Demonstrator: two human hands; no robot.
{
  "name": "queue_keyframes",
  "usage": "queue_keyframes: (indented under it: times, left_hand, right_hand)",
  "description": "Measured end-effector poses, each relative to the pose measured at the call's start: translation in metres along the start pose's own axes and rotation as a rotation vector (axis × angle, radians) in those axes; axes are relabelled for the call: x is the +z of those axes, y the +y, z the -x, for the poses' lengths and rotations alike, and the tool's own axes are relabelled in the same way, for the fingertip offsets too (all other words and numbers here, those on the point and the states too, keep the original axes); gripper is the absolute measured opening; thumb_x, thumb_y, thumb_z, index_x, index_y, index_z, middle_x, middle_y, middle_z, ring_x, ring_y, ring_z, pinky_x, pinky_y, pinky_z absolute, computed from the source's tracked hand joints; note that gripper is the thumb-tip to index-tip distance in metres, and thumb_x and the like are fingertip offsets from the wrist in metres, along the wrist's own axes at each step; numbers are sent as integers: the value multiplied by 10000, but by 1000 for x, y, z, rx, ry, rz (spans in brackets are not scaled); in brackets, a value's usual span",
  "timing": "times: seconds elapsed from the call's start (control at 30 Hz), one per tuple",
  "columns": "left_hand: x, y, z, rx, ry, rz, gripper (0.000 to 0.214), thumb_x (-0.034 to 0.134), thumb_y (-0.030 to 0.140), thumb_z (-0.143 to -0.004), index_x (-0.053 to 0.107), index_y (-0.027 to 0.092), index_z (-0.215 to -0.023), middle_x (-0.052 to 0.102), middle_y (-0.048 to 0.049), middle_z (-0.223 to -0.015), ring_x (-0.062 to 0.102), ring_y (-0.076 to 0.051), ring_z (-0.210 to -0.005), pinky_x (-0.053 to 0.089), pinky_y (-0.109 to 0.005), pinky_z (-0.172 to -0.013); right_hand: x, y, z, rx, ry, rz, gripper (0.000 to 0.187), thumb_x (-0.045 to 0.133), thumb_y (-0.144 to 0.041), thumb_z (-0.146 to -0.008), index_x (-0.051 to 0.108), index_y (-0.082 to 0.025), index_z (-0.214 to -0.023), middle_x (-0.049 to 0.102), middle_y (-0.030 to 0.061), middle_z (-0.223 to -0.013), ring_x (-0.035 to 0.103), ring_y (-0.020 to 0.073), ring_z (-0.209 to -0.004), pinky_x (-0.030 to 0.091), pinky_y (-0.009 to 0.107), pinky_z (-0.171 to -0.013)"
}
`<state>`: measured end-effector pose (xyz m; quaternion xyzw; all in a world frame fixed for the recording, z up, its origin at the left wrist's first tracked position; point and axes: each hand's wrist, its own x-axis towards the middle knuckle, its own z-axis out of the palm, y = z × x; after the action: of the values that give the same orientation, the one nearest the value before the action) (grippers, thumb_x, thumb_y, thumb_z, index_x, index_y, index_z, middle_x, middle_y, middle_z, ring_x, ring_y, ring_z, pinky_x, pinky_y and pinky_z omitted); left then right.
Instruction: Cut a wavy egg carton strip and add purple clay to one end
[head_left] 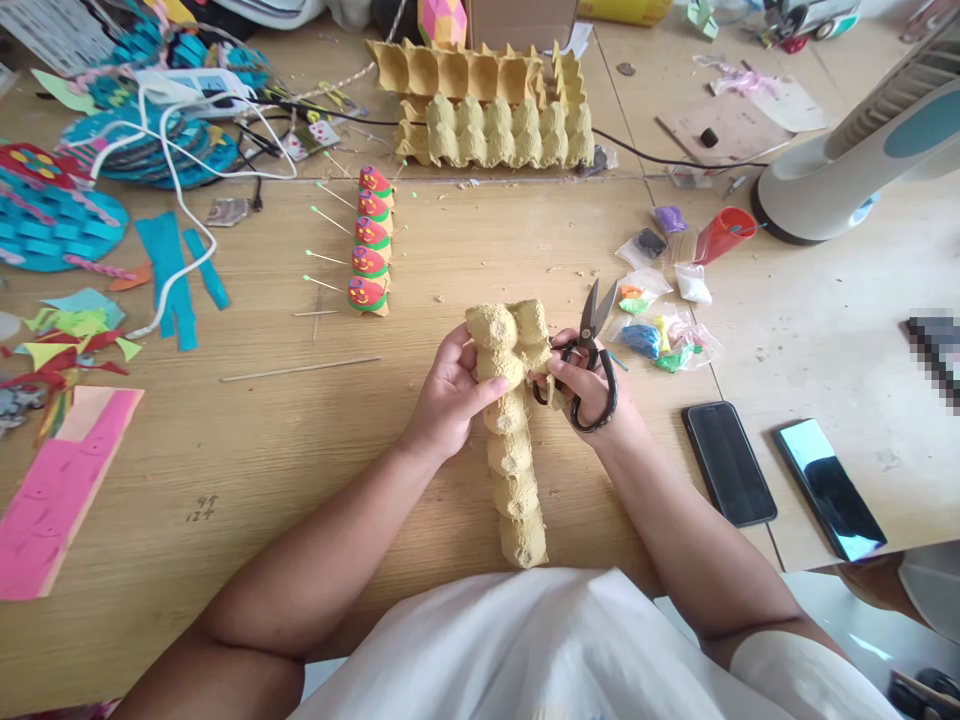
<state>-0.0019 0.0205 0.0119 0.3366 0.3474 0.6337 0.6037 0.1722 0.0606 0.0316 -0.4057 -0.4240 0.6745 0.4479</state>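
From my remote seat I saw both forearms reach in from the bottom edge & meet at mid-table [225, 440], elbows out, wrists bent inward. L hand [450, 395] sat palm-right, thumb on top. R hand [589, 385] sat opposite, knuckles away from the cam.

The egg-carton strip [510, 430] was rough yellowish pulp: one row of bumps running from near the person's white shirt up to the hands, w/ a wider cluster of cups at the far end. Near end looked to rest on the table; far end was raised betw. the hands.

L hand was curled firmly round the strip's upper part, fingers behind, thumb pressed on front. R hand had fingers through the black loops of the scissors [592, 350], blades a bit apart & pointing away, clear of the pulp; its thumb & fingertips also touched the strip's R side.

Just R of the hands: small bags of coloured clay [660, 335] & two phones [729, 462]. Further back: a painted caterpillar [369, 255] & stacked egg trays [487, 110].
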Motion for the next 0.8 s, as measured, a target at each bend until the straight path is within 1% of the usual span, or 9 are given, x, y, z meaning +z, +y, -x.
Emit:
queue_keyframes:
  times: [0.1, 0.23, 0.4, 0.5, 0.6, 0.67, 0.7, 0.73, 0.8]
  left_hand:
    - [-1, 0, -1, -4, -20, 3, 637, 881, 286, -746, 598, 327, -1315, 714, -30, -1202, 686, -223, -1111, 547, -376, -982]
    - [-1, 0, 0, 4, -43, 6, 633, 874, 268, -759, 603, 336, -1328, 718, -15, -1183, 691, -196, -1058, 547, -353, -966]
    - [0, 0, 1, -23, -40, -16, 637, 893, 290, -736, 615, 331, -1307, 728, -2, -1113, 687, -181, -1011, 545, -310, -907]
    - [-5, 2, -3, -12, 34, -2, 608, 900, 286, -717, 641, 332, -1265, 725, 18, -1058, 680, -153, -940, 549, -274, -843]
    - [-14, 7, -9, 22, 171, 37, 515, 877, 276, -741, 673, 366, -1206, 715, 59, -1034, 655, -131, -857, 542, -246, -732]
    - [-18, 9, -12, 33, 209, 42, 480, 860, 276, -761, 680, 376, -1194, 714, 69, -1057, 652, -141, -873, 539, -255, -726]
    - [-19, 10, -12, 29, 215, 41, 472, 855, 280, -765, 681, 374, -1193, 715, 65, -1066, 652, -145, -883, 541, -261, -734]
    - [-19, 10, -12, 21, 216, 42, 473, 854, 283, -764, 680, 370, -1195, 716, 58, -1065, 653, -145, -886, 543, -264, -741]
    - [-19, 9, -12, 6, 216, 42, 487, 853, 290, -758, 673, 362, -1205, 718, 46, -1057, 654, -139, -878, 547, -265, -748]
  right_hand:
    - [3, -4, 2, 123, -36, -106, 415, 816, -371, -719, 533, -262, -1002, 623, -52, -811, 641, 121, -626, 532, 270, -598]
    - [0, -12, 4, 289, -76, -220, 421, 825, -297, -677, 541, -257, -986, 603, -55, -738, 614, 123, -624, 504, 261, -581]
    - [-5, -12, 2, 399, -137, -312, 368, 772, -259, -675, 529, -259, -952, 555, -62, -695, 526, 110, -576, 442, 255, -543]
    - [-9, -16, -2, 344, -141, -349, 333, 721, -274, -678, 514, -256, -939, 498, -74, -656, 433, 93, -519, 387, 239, -502]
    - [-19, -23, -6, 162, -25, -300, 326, 705, -277, -686, 506, -265, -944, 496, -75, -658, 442, 94, -522, 388, 229, -502]
    - [-26, -27, -6, 3, 91, -125, 322, 710, -256, -688, 527, -265, -953, 530, -63, -693, 517, 114, -561, 421, 243, -516]
    - [-29, -28, -4, -47, 113, -14, 315, 716, -243, -694, 542, -262, -956, 544, -58, -714, 533, 118, -566, 427, 250, -510]
    - [-30, -28, -2, -66, 111, 94, 299, 718, -235, -710, 556, -258, -961, 546, -55, -720, 532, 120, -563, 425, 252, -503]
    - [-29, -28, 5, -43, 30, 302, 246, 699, -236, -771, 580, -248, -986, 542, -55, -720, 484, 107, -531, 403, 247, -480]
